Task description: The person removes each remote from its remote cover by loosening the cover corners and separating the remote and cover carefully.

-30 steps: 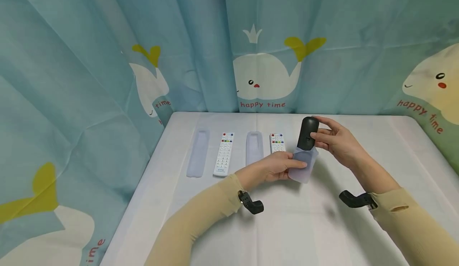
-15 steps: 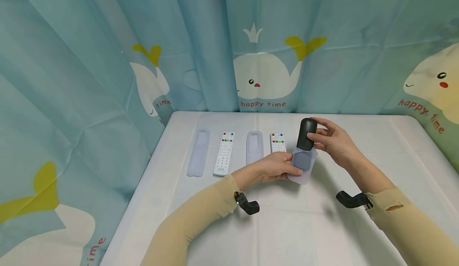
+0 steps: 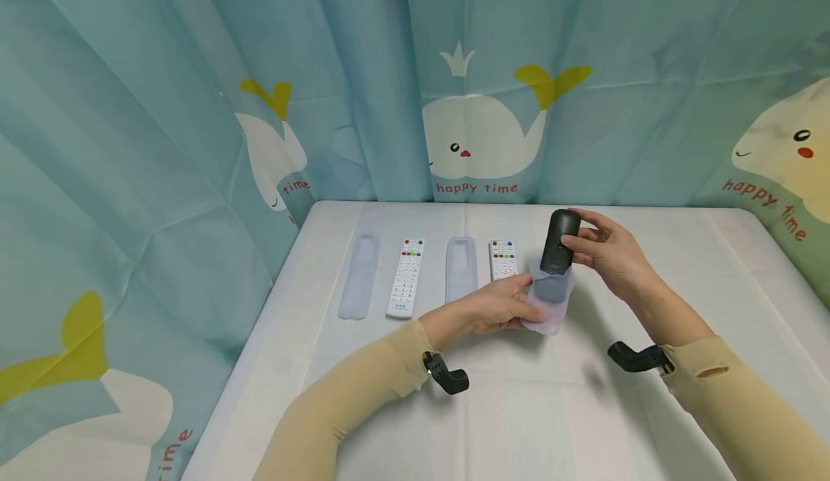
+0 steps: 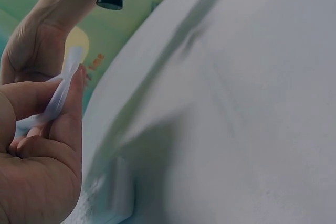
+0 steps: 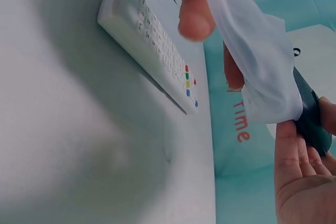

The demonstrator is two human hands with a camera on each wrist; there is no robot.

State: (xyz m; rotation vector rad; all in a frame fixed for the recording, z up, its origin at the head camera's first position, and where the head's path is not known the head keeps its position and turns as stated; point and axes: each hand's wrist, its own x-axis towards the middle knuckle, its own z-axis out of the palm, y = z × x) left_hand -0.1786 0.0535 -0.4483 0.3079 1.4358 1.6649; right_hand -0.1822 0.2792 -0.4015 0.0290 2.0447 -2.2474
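Note:
My left hand (image 3: pixel 494 304) pinches a translucent silicone remote cover (image 3: pixel 543 321) between thumb and fingers, above the table. A black remote control (image 3: pixel 560 240) stands partly inside the cover's open top, its lower end showing faintly through the material. My right hand (image 3: pixel 612 259) grips the bare upper part of this remote from the right, thumb on the face turned toward me. In the right wrist view the soft cover (image 5: pixel 265 72) is bent and wraps the end of the dark remote (image 5: pixel 311 121). Behind my left hand, a white remote (image 3: pixel 503 259) lies partly hidden.
On the white table (image 3: pixel 583 409), left of my hands, lie a long translucent cover (image 3: pixel 359 277), a white remote (image 3: pixel 406 277) and a shorter translucent cover (image 3: pixel 461 268). A blue curtain (image 3: pixel 363 128) hangs along the table's back and left edges.
My left thumb has slid lower on the cover. The black remote dipped slightly, then rose and shifted a little right with my right hand. The things lying on the table have not moved.

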